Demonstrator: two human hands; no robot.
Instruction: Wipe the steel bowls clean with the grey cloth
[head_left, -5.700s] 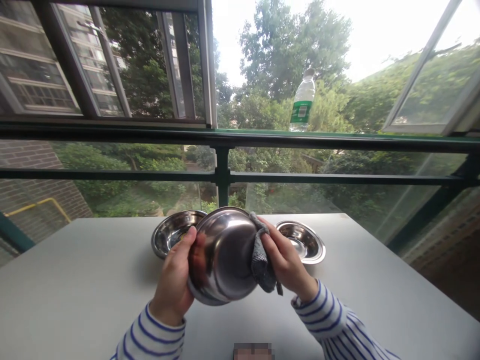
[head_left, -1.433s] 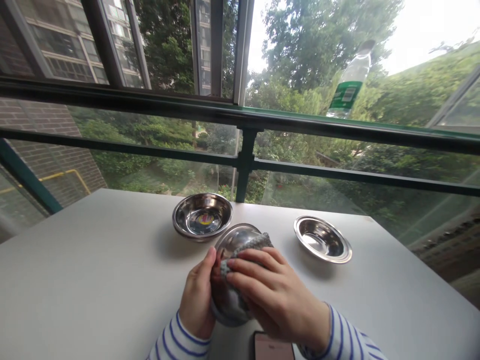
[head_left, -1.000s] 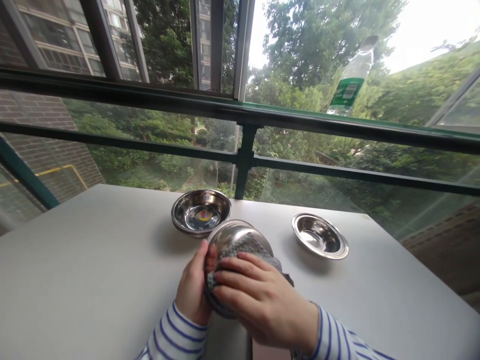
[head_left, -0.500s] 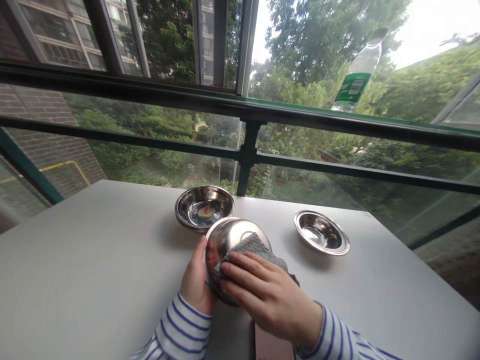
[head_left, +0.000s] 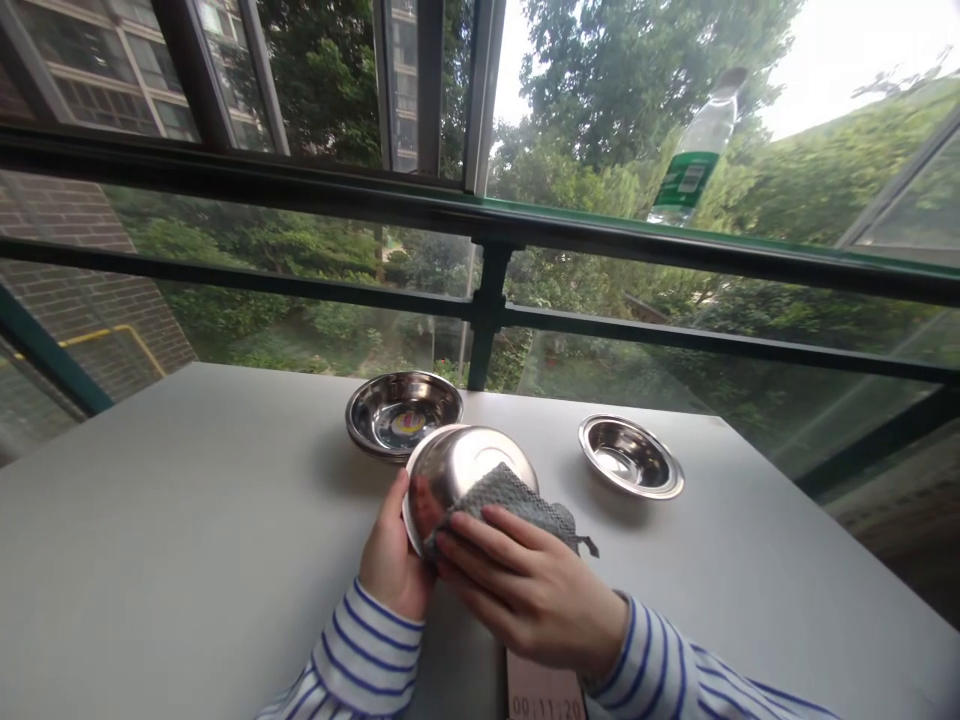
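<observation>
A shiny steel bowl is held tilted above the white table, its outer underside turned toward me. My left hand grips its left rim, thumb on the metal. My right hand presses a grey checked cloth flat against the bowl's near side, fingers stretched over the cloth. Both sleeves are white with blue stripes.
A second steel bowl with a coloured sticker inside stands behind the held one. A smaller rimmed steel dish sits to the right. A water bottle stands on the green railing. A phone screen lies at the table's near edge.
The right hand has kept rubbing the cloth over the bowl, sliding it lower and to the right. The bowl has tipped a little further away, and the camera has shifted slightly.
</observation>
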